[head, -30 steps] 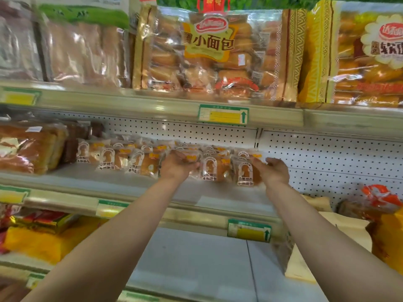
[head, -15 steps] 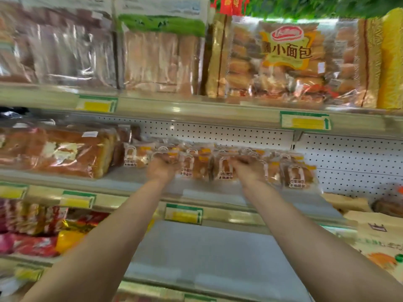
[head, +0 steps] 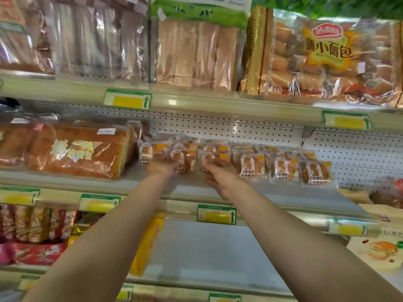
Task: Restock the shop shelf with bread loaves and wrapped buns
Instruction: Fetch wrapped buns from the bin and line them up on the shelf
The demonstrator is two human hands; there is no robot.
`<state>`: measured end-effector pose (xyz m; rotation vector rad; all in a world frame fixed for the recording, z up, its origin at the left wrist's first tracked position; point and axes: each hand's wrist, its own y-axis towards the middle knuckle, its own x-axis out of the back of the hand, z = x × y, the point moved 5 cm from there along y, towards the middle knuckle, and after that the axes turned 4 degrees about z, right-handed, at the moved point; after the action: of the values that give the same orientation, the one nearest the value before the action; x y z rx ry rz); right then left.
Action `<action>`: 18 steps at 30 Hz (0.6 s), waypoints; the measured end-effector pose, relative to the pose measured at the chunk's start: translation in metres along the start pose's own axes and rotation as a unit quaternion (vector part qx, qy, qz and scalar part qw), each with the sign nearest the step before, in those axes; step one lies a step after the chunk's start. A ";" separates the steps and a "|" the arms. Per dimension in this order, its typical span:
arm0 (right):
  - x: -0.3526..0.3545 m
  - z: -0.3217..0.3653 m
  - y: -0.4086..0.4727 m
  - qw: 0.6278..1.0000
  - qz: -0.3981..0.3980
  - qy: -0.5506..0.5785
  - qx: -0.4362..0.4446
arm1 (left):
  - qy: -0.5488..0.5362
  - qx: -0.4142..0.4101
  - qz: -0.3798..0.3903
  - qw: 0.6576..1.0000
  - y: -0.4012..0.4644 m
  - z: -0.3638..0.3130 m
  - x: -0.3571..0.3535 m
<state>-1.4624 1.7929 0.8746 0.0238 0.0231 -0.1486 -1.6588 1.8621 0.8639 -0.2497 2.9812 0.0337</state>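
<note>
On the middle shelf, a row of wrapped buns is stood upright, running left to right beside the bread loaf; the left end of that row is met from the front by both hands; a bun is touched by the left hand and another by the right hand, but through blur it cannot be told whether either is gripped.

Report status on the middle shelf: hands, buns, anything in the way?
Left hand and right hand both on wrapped buns, grip unclear through blur. Buns in a row on middle shelf. Bread loaf beside the row, left.
</note>
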 end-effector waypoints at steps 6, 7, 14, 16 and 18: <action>-0.007 -0.001 0.009 0.997 -0.044 -0.052 0.022 | 0.012 0.001 0.029 1.000 0.012 -0.001 0.003; -0.009 -0.001 0.009 0.997 -0.049 -0.058 0.027 | 0.046 -0.004 0.038 0.998 0.016 -0.002 0.003; -0.017 0.005 0.010 0.993 -0.041 -0.096 0.062 | 0.155 -0.036 0.047 0.986 0.040 -0.008 0.017; -0.019 0.006 0.011 0.991 -0.048 -0.104 0.068 | 0.179 -0.054 0.034 0.982 0.033 -0.015 0.016; -0.020 0.004 0.014 0.992 -0.051 -0.099 0.065 | 0.157 -0.060 0.029 0.985 0.033 -0.016 0.016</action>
<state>-1.4802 1.8096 0.8797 0.1378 -0.1841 -0.2537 -1.6819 1.8911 0.8777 -0.1993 3.3042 0.1998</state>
